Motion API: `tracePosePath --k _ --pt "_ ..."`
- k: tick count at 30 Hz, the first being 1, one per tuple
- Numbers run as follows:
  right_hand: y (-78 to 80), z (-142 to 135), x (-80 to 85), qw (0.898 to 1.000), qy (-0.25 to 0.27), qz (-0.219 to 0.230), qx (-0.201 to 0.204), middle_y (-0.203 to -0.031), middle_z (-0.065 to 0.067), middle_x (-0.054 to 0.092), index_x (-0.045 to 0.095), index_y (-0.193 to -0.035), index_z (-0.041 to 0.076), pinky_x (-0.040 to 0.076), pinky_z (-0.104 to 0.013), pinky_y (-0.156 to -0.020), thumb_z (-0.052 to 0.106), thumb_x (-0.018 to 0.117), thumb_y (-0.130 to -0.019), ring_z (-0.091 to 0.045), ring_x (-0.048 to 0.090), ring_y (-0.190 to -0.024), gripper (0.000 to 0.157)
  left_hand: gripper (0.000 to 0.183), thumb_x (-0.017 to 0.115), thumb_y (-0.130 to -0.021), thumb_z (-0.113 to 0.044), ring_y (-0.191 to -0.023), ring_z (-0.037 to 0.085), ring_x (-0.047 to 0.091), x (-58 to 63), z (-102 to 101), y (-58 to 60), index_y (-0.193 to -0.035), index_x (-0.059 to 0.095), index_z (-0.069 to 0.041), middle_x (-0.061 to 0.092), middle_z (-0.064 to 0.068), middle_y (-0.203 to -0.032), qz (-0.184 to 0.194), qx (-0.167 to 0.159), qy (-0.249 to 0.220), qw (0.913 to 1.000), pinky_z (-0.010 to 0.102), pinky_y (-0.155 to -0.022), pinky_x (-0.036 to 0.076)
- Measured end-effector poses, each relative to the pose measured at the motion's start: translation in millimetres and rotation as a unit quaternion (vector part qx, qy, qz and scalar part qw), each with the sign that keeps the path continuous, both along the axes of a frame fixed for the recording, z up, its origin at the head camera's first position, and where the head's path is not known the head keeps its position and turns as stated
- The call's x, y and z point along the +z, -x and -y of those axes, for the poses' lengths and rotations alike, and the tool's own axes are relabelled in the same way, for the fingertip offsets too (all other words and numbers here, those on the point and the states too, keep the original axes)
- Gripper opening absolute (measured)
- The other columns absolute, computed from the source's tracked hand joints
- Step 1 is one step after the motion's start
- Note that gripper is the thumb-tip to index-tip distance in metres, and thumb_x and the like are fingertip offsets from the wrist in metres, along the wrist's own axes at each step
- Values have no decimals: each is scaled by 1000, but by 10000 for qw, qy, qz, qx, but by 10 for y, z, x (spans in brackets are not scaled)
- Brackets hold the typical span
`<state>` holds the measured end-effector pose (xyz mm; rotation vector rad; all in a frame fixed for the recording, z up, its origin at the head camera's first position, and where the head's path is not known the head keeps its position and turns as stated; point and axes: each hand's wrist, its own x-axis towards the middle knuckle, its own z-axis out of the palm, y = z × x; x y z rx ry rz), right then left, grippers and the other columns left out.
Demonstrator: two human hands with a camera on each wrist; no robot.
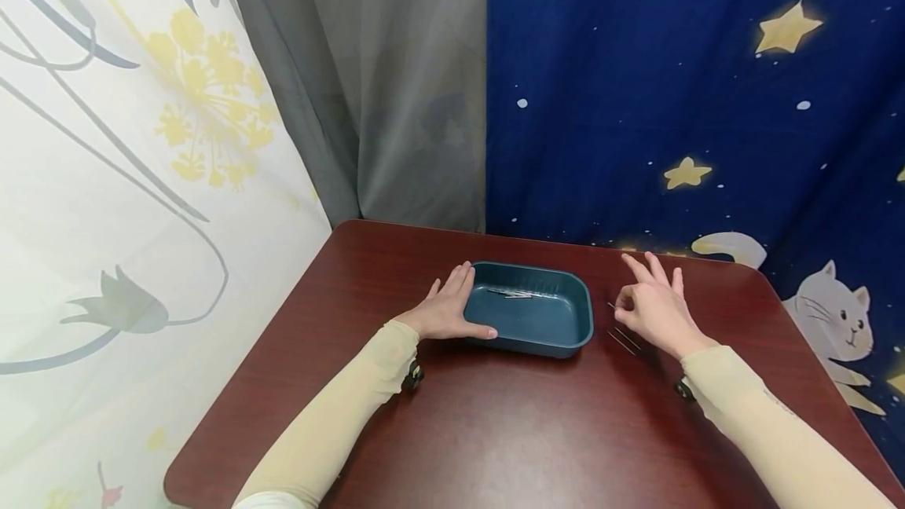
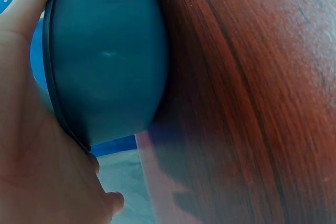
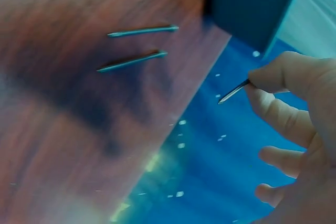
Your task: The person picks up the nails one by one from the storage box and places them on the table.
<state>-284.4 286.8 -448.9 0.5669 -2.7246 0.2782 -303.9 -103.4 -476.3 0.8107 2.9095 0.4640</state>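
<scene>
The left hand (image 1: 447, 311) spreads over the left end of the teal rectangular plastic tray (image 1: 526, 325), as if bracing it; just right, the right hand (image 1: 657, 309) pinches a slim metal nail (image 3: 233, 92), apparently by its head.

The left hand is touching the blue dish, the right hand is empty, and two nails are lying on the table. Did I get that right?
Not quite: the right hand isn't empty. The right wrist view shows it pinching a nail. The left hand is touching the blue dish, and two nails are lying on the table.
</scene>
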Motion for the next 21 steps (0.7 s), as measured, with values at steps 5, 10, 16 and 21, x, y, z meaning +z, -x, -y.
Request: tracePosePath --k 5,10,16,21 --pt "-5 -121 -113 9990 145 356 -214 -142 -13 33 58 -54 33 -19 -65 -88 20 74 -64 -34 3 -136 22 126 44 -58 -87 -137 20 -5 3 0 -1 -146 -1 -8 -16 -3 -150 22 -36 -32 10000 56 -103 10" --pt "13 -233 -224 9959 256 772 -393 -139 -18 35 59 -54 30 -17 -70 -85 17 72 -65 -40 6 -133 22 126 45 -58 -87 -137 19 -5 -13 3 4 -146 -1 -8 -15 -4 -150 67 -21 -102 9999 56 -103 12" --pt "-5 -290 -306 9909 393 1167 -535 -137 -22 35 60 -54 27 -14 -74 -81 18 72 -66 -48 9 -129 19 127 44 -57 -87 -137 19 -5 -16 9 15 -146 -1 -8 -16 -4 -149 60 -40 -99 9999 55 -103 13" --pt "-6 -307 -374 9881 443 1284 -723 -137 -21 36 60 -54 25 -14 -73 -82 21 73 -67 -49 11 -128 19 127 44 -58 -87 -137 19 -6 -3 1 4 -146 -3 -8 -17 -3 -149 121 -104 -129 9998 55 -103 14"
